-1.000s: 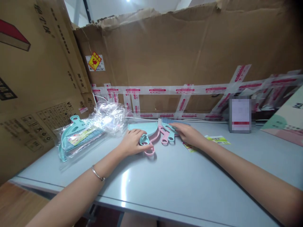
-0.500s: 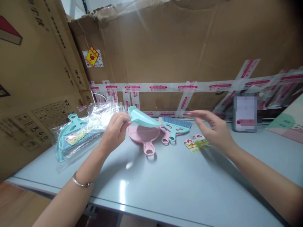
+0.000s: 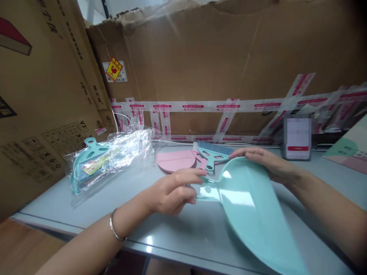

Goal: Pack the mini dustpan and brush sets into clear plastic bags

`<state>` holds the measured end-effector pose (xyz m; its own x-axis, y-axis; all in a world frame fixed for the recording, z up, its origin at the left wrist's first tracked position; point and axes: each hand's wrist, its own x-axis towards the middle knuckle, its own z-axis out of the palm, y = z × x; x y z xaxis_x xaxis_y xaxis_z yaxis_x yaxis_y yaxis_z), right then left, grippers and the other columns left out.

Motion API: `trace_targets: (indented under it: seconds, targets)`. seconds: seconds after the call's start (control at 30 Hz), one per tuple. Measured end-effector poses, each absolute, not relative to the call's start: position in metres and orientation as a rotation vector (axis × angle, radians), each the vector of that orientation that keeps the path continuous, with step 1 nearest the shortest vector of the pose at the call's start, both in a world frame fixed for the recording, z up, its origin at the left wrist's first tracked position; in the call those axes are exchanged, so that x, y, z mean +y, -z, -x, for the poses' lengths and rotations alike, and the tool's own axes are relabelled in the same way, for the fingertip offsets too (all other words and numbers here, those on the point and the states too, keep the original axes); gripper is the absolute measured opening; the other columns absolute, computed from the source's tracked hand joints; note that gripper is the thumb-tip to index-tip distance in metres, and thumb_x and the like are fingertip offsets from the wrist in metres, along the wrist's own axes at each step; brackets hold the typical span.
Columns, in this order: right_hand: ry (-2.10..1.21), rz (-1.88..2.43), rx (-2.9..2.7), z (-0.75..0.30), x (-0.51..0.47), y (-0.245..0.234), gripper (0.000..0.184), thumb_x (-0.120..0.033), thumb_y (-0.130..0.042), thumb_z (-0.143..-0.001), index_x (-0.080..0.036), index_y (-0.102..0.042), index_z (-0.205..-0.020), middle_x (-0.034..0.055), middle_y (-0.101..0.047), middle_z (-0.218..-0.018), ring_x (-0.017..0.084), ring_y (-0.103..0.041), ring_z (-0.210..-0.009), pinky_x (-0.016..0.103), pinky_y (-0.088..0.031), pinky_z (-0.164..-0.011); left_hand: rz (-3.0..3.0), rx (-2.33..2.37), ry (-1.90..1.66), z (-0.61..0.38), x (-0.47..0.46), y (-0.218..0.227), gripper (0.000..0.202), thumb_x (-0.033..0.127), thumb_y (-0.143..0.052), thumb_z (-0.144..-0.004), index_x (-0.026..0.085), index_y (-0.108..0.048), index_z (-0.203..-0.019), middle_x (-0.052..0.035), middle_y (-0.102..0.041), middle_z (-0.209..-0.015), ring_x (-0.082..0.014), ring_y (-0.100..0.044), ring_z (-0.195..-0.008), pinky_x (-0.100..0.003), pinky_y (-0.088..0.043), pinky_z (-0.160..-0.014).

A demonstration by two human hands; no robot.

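Observation:
A mint-green dustpan (image 3: 249,202) is raised above the front right of the table, its handle pointing left. The handle's end is pinched in the fingers of my left hand (image 3: 174,191). My right hand (image 3: 266,162) grips the pan's upper rim, with part of the fingers hidden behind it. Beyond my left hand lies a pink dustpan (image 3: 174,160), its handle covered by that hand. Beside it, a mint-green hand brush (image 3: 213,154) with blue-grey bristles rests over a pink handled piece (image 3: 200,160) that is mostly hidden.
On the left lies a clear plastic bag (image 3: 126,152) containing a mint-green dustpan set (image 3: 90,152) and a printed card. A phone (image 3: 297,137) stands upright at the back right. Large cardboard boxes (image 3: 186,57) wall off the back and left. A printed box (image 3: 351,143) sits far right.
The mint-green dustpan has come off the pink one, toward me and right, and turned. My right hand, free earlier, now grips its rim. The printed card on the table is now out of sight.

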<state>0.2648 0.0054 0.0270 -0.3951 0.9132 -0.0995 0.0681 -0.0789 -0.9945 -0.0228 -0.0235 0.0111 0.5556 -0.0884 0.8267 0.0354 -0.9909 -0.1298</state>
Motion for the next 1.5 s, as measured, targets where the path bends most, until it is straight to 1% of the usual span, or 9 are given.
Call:
trace_targets:
  seconds: [0.1, 0.2, 0.33, 0.5, 0.67, 0.93, 1.1, 1.27, 1.5]
  targets:
    - [-1.51, 1.241, -1.477, -0.283, 0.007, -0.028, 0.031, -0.041, -0.079, -0.057, -0.016, -0.072, -0.074, 0.006, -0.068, -0.068, 0.013, -0.06, -0.054, 0.022, -0.047, -0.048, 2.856, -0.524, 1.371, 0.025, -0.018, -0.002, 0.044, 0.034, -0.047, -0.089, 0.022, -0.03, -0.127, -0.0166, -0.042, -0.132, -0.0265, -0.043, -0.126, -0.043, -0.046, -0.097]
    - [-1.397, 1.294, -1.241, -0.297, 0.014, -0.026, 0.027, -0.039, -0.08, -0.055, -0.019, -0.071, -0.07, 0.0037, -0.065, -0.059, 0.012, -0.056, -0.046, 0.022, -0.044, -0.043, 3.043, -1.289, 0.86, 0.028, -0.012, 0.001, 0.078, 0.055, -0.054, -0.079, 0.019, -0.02, -0.139, -0.0208, -0.03, -0.144, -0.0388, -0.024, -0.135, -0.061, -0.026, -0.104]
    - [-1.33, 1.217, -1.045, -0.3, 0.022, -0.022, 0.028, -0.038, -0.076, -0.06, -0.021, -0.071, -0.081, 0.0066, -0.069, -0.072, 0.016, -0.062, -0.056, 0.026, -0.05, -0.051, 3.068, -1.497, 0.323, 0.03, -0.008, -0.002, 0.054, 0.045, -0.039, -0.088, 0.019, -0.033, -0.135, -0.0159, -0.051, -0.128, -0.0347, -0.045, -0.121, -0.066, -0.013, -0.104]
    - [-1.293, 1.182, -1.012, -0.28, 0.026, -0.017, 0.03, -0.034, -0.07, -0.067, -0.018, -0.07, -0.093, 0.0082, -0.07, -0.084, 0.017, -0.064, -0.067, 0.024, -0.05, -0.056, 3.038, -1.579, 0.233, 0.048, 0.004, -0.009, 0.035, 0.024, -0.038, -0.084, 0.014, -0.048, -0.116, -0.0141, -0.06, -0.106, -0.0273, -0.056, -0.099, -0.056, -0.03, -0.099]
    - [-1.069, 1.049, -0.728, -0.247, 0.019, -0.017, 0.015, -0.027, -0.07, -0.067, -0.018, -0.066, -0.078, 0.0003, -0.065, -0.074, 0.01, -0.057, -0.06, 0.019, -0.046, -0.053, 2.912, -1.636, 0.678, 0.061, 0.015, -0.012, 0.044, 0.04, -0.041, -0.087, 0.018, -0.043, -0.124, -0.0149, -0.05, -0.13, -0.0302, -0.046, -0.119, -0.057, -0.013, -0.109]
    - [-0.903, 1.02, -0.961, -0.2, -0.017, -0.003, 0.03, -0.048, -0.068, -0.07, -0.027, -0.059, -0.09, 0.0008, -0.059, -0.086, 0.014, -0.052, -0.065, 0.023, -0.042, -0.048, 3.266, -1.622, 1.899, 0.032, -0.009, -0.015, 0.06, 0.06, -0.029, -0.088, 0.022, -0.038, -0.133, -0.0117, -0.046, -0.136, -0.0266, -0.051, -0.115, -0.04, -0.044, -0.093]
    - [-0.977, 1.09, -1.32, -0.188, -0.031, 0.009, 0.035, -0.056, -0.053, -0.08, -0.028, -0.053, -0.101, -0.0002, -0.057, -0.079, 0.014, -0.052, -0.061, 0.025, -0.043, -0.05, 3.091, -1.951, 1.919, 0.031, -0.005, -0.004, 0.056, 0.046, -0.056, -0.081, 0.023, -0.044, -0.131, -0.0058, -0.048, -0.136, -0.0277, -0.048, -0.12, -0.037, -0.041, -0.099]
    - [-0.863, 1.204, -1.591, -0.211, -0.011, 0.005, 0.04, -0.059, -0.037, -0.086, -0.023, -0.056, -0.088, 0.0014, -0.06, -0.072, 0.016, -0.058, -0.065, 0.027, -0.047, -0.057, 3.13, -2.126, 1.869, 0.032, 0.003, 0.001, 0.049, 0.04, -0.057, -0.08, 0.02, -0.051, -0.125, -0.0056, -0.058, -0.126, -0.0266, -0.056, -0.11, -0.039, -0.046, -0.093]
    - [-0.07, 1.228, -2.079, -0.248, 0.04, 0.044, 0.031, -0.034, -0.047, -0.084, -0.021, -0.061, -0.107, 0.0112, -0.063, -0.114, 0.029, -0.055, -0.111, 0.049, -0.043, -0.092, 3.225, -2.176, 1.873, 0.029, 0.0, 0.0, 0.054, 0.03, -0.061, -0.076, 0.027, -0.049, -0.128, -0.0039, -0.053, -0.132, -0.0243, -0.056, -0.111, -0.037, -0.048, -0.091]
